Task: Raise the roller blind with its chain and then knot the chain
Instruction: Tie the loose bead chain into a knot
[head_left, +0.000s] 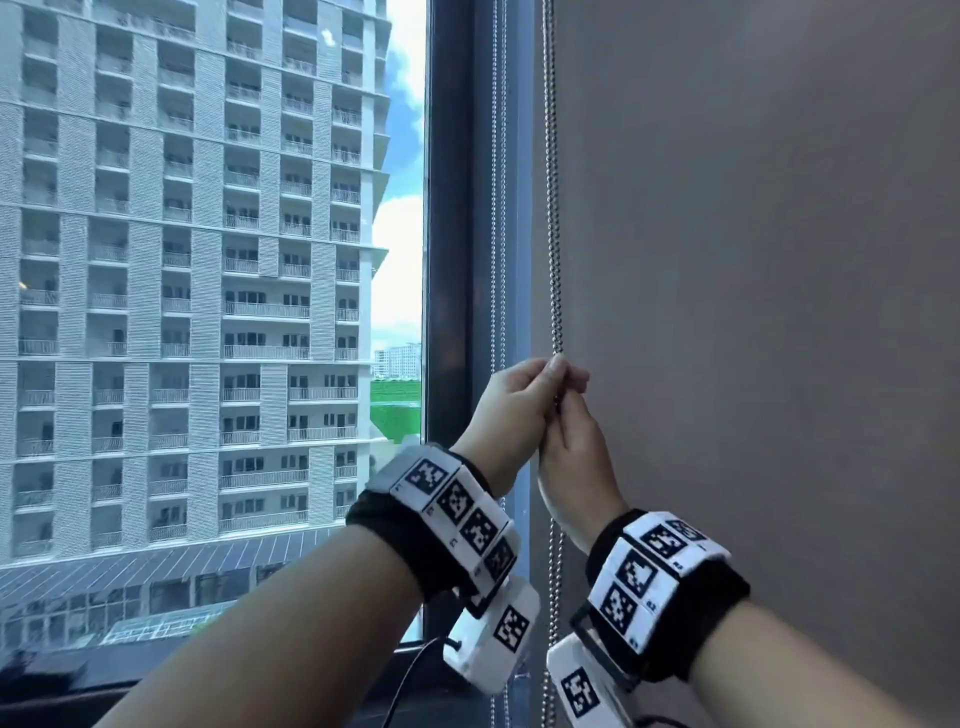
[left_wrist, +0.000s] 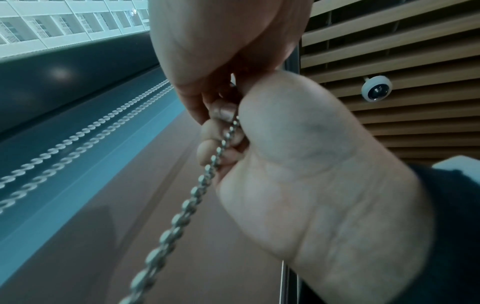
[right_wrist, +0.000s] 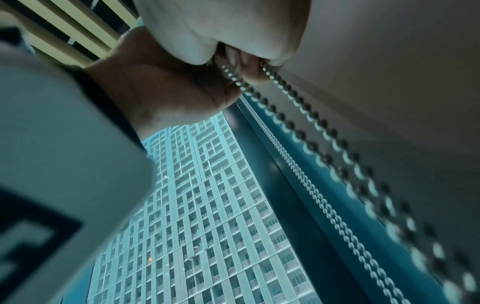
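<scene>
A metal bead chain (head_left: 554, 208) hangs in two strands along the left edge of the grey-brown roller blind (head_left: 753, 260). The blind covers the whole right side of the head view, and its bottom edge is out of sight. My left hand (head_left: 558, 371) grips the chain at chest height, fingers curled round it. My right hand (head_left: 563, 415) holds the same chain just below, touching the left hand. The left wrist view shows fingers (left_wrist: 207, 131) wrapped over the beads (left_wrist: 192, 197). In the right wrist view both strands (right_wrist: 298, 127) run out from the clenched hands.
A second pair of thin chains (head_left: 497, 208) hangs against the dark window frame (head_left: 452, 208). Left of it is a bare glass pane (head_left: 208, 260) facing a tower block, with a dark sill (head_left: 260, 691) below. A small dome camera (left_wrist: 376, 88) sits on the slatted ceiling.
</scene>
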